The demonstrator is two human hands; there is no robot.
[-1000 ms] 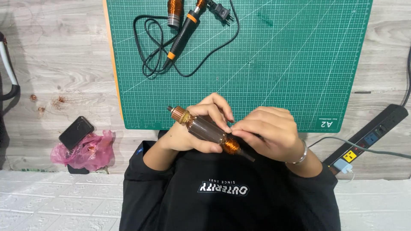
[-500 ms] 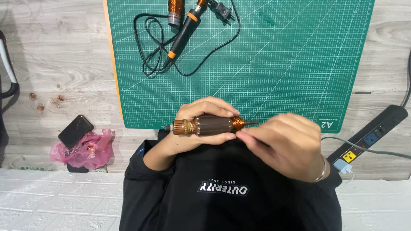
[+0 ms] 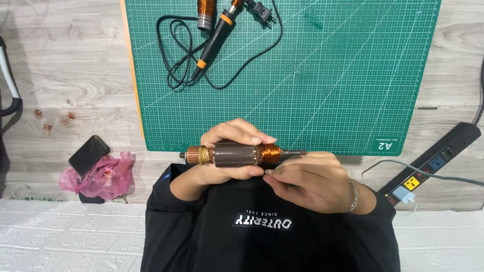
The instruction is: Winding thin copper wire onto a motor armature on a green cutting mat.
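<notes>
Motor armature now lies level, shaft running left-right, just off the near edge of the green cutting mat and above the person's lap. A second ago it was tilted, copper end low toward the right; half a second ago it had nearly levelled. So the part has been rotated into a flat, side-on pose and the winding end now faces the right hand.

Left hand: grip clamped around the dark core of the armature, fingers over the top, thumb under. Right hand: fingertips pinched together at the copper winding end, touching it or something very fine there; too small to tell which. It has moved down and right off the top of the part.

Farther up the mat: a soldering iron with black cord and plug, and a second copper coil piece at the top edge, both unmoved.

Containers: only a pink plastic bag on the bench at left, crumpled, contents not visible; a black phone lies against it. Power strip at right with a plug in it.
</notes>
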